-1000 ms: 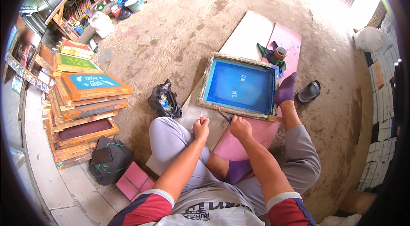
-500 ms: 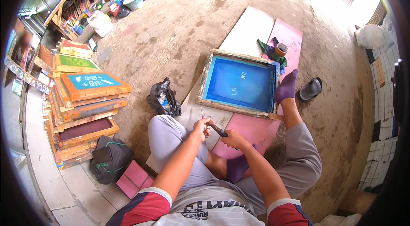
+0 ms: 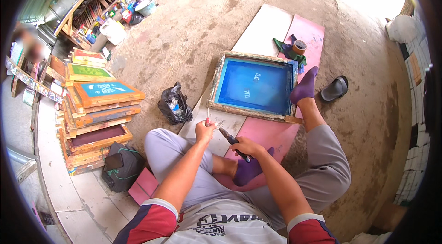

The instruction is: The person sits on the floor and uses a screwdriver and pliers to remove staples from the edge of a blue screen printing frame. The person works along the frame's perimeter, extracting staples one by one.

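Observation:
My left hand (image 3: 205,132) is closed around a thin screwdriver-like tool with a red handle (image 3: 208,121), its narrow shaft pointing away from me. My right hand (image 3: 247,147) grips dark-handled pliers (image 3: 229,136), whose jaws point toward the left hand with a small gap between. Just beyond both hands lies a screen-printing frame (image 3: 251,116), weathered wood around a blue mesh (image 3: 258,88) with pale lettering. It rests on white and pink boards (image 3: 267,129), with my right foot (image 3: 304,85) in a purple sock against its right side.
A black plastic bag (image 3: 176,103) sits left of the frame. Stacked wooden screens (image 3: 108,94) stand farther left, behind a dark bundle (image 3: 122,166). A tape roll (image 3: 299,47) lies on dark cloth (image 3: 285,49) beyond the frame. A black sandal (image 3: 334,89) lies at right.
My hands have drawn apart. The pliers have come away from the left hand, and the red-handled tool now shows more fully. The view has shifted slightly.

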Tool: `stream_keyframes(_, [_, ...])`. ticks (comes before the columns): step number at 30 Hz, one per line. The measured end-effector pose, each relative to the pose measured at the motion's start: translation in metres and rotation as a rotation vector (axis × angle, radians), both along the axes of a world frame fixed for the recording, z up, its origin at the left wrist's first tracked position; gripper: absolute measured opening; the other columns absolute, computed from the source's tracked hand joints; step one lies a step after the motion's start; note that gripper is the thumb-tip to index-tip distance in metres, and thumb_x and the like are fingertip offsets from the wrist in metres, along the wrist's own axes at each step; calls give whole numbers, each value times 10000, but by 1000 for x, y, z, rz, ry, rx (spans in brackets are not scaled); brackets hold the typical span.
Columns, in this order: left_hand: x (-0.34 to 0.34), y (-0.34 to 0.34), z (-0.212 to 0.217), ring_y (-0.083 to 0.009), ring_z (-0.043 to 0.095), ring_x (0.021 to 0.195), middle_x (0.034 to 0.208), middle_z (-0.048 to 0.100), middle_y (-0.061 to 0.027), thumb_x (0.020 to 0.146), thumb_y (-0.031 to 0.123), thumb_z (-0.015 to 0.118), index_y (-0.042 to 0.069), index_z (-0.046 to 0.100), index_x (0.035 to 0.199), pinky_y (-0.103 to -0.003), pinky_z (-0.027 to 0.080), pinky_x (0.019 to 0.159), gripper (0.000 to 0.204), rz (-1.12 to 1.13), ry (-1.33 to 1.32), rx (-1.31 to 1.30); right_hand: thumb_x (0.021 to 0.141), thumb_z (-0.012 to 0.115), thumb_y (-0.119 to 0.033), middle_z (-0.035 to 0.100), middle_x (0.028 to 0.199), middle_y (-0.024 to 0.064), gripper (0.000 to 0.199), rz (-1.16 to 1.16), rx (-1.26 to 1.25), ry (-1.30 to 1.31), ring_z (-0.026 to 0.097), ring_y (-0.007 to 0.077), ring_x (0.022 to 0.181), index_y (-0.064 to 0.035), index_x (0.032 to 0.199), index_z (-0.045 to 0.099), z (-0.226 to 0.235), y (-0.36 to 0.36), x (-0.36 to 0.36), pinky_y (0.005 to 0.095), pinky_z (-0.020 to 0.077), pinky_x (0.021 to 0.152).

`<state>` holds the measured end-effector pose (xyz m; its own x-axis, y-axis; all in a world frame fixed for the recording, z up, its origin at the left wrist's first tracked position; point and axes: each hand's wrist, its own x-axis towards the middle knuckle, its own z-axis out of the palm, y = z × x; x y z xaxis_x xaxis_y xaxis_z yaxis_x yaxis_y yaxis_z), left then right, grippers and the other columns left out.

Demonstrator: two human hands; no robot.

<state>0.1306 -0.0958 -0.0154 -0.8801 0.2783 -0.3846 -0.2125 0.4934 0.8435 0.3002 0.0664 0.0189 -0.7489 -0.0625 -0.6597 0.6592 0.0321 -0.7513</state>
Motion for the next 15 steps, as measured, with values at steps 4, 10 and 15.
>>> stream_keyframes(4, [-28, -6, 6, -227, 723, 705, 780, 758, -104, 743, 228, 880, 34, 737, 795, -376, 557, 690, 247, -120, 199, -219, 967, 653, -293, 693, 1084, 120, 380, -192, -97, -29, 719, 224, 921, 7, 1198, 620, -6, 9, 4, 385, 537, 688])
stream_keyframes(10, [-37, -21, 1, -240, 711, 693, 740, 732, -111, 763, 353, 889, 24, 715, 859, -382, 547, 686, 384, -296, 169, -266, 1040, 588, -311, 680, 1208, 155, 445, -321, -185, -93, 707, 290, 1062, 17, 1335, 529, -10, 28, -9, 489, 599, 740])
stream_keyframes(15, [-30, -10, 4, -143, 593, 521, 716, 693, -61, 837, 346, 850, 19, 704, 927, -325, 464, 483, 369, -172, -230, -4, 1033, 595, -310, 668, 1248, 206, 476, -326, -235, -128, 709, 315, 1073, 36, 1349, 507, -16, 54, -24, 495, 618, 746])
